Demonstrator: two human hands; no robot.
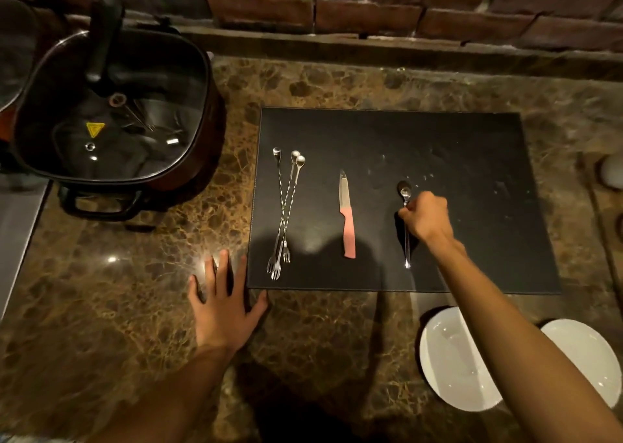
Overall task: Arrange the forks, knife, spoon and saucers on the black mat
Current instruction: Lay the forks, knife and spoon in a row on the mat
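Observation:
A black mat (pixel 455 139) lies on the marble counter. Three long thin forks (pixel 285 206) lie crossed on its left part, tines toward me. To their right rests a knife (pixel 348 220) with a pink handle, blade pointing away. My right hand (pixel 426 218) is closed around the middle of a long spoon (pixel 405 193), whose bowl points away and whose handle end touches the mat. Flat on the counter, my left hand (pixel 224 304) rests with fingers spread, beside the mat's near left corner. Two white saucers (pixel 448 358) (pixel 586 355) sit on the counter below the mat, partly hidden by my right forearm.
A large dark pot with a glass lid (pixel 111 112) stands at the left on the counter. A brick wall (pixel 371 7) runs along the back. A pale round object (pixel 612 173) shows at the right edge. Brown marble counter (pixel 118 291) surrounds the mat.

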